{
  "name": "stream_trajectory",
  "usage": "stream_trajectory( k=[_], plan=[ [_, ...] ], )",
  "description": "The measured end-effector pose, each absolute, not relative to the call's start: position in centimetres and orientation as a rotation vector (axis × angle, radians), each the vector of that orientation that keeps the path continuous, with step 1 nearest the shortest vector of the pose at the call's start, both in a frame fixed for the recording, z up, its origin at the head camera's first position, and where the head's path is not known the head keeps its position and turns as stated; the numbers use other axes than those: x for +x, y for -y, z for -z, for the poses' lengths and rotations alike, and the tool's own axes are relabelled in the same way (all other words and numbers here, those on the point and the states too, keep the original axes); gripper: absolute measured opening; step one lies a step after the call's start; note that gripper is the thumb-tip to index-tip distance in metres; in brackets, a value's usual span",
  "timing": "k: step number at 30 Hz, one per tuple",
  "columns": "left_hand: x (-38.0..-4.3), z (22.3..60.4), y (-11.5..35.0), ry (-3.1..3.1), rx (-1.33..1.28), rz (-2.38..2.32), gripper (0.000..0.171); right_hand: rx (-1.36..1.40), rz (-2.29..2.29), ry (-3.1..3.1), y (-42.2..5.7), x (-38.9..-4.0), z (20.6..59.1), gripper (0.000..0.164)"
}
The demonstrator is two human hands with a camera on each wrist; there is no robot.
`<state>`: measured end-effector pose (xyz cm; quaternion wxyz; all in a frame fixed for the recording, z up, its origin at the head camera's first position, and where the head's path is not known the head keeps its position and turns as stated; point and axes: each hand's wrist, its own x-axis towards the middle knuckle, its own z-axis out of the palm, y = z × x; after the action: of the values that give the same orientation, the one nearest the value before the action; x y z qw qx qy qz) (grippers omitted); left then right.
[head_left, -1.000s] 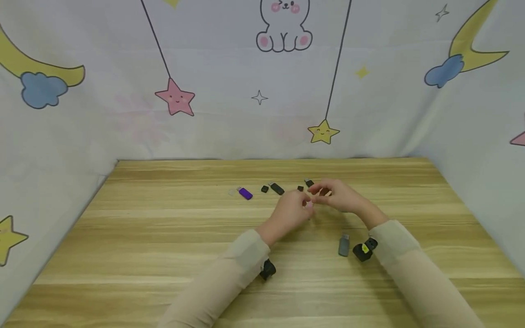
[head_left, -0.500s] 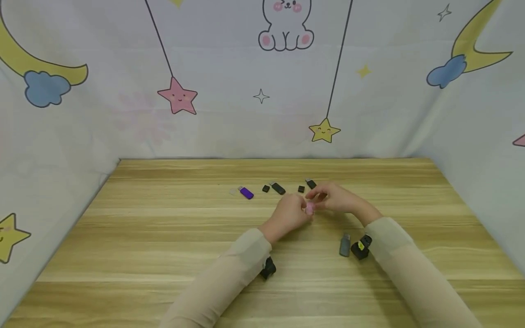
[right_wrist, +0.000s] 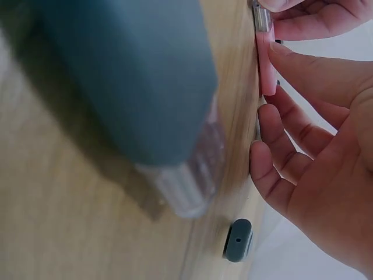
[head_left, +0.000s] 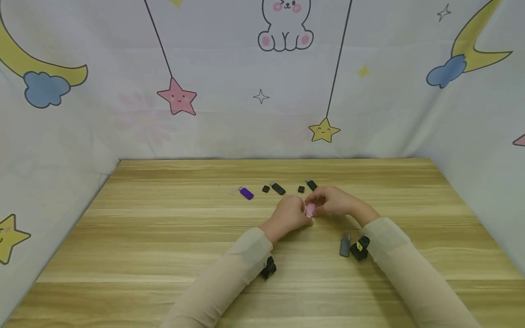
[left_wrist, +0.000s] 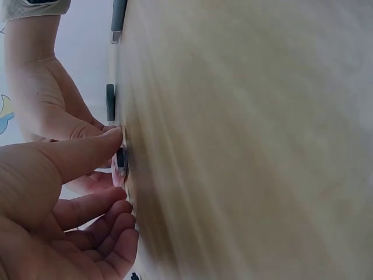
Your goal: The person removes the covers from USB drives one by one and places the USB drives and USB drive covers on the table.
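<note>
A pink USB flash drive [head_left: 310,209] lies low between both hands, just above or on the wooden table. In the right wrist view its metal plug [right_wrist: 261,17] shows bare at the top. My right hand [head_left: 334,200] grips the pink body, thumb on one side and fingers behind. At the plug end, my left hand [head_left: 290,212] pinches the drive between thumb and forefinger; its other fingers curl loosely below in the left wrist view. Near the right sleeve, a grey flash drive [head_left: 345,245] rests on the table, its plug pointing away.
Towards the back lie a purple flash drive [head_left: 246,193] with a clear cap [head_left: 233,192], a black flash drive [head_left: 278,188] with a black cap [head_left: 265,188], and another black flash drive [head_left: 311,184] beside a small cap [head_left: 301,189]. A patterned cloth [head_left: 221,132] surrounds the table.
Both hands have moved slightly down and nearer, with the pink flash drive coming more into sight between them. The right hand's fingers have come down beside it. The other drives have stayed put.
</note>
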<state>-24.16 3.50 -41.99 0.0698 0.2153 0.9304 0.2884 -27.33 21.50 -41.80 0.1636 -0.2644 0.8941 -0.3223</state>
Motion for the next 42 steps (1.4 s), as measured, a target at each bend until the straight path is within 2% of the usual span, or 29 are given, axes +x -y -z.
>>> stream_trajectory(
  k=[4,12,32,42],
  plan=[
    [-24.0,41.8,-3.5,-2.778,0.614,-0.854,0.045,-0.784,0.903,-2.555,-21.4,-27.2,41.7,0.029],
    [-24.0,41.7,-3.5,-2.793,0.598,-0.812,0.021,-0.773,0.862,-2.570,-21.4,-26.9,41.5,0.027],
    [-24.9,42.0,-3.7,-2.766,0.572,-0.842,0.019,-0.807,0.785,-2.599,-21.5,-27.5,41.6,0.021],
    [-25.5,41.7,-2.7,-2.766,0.708,-0.942,0.012,-0.827,0.846,-2.591,-21.5,-27.4,41.6,0.015]
  ],
)
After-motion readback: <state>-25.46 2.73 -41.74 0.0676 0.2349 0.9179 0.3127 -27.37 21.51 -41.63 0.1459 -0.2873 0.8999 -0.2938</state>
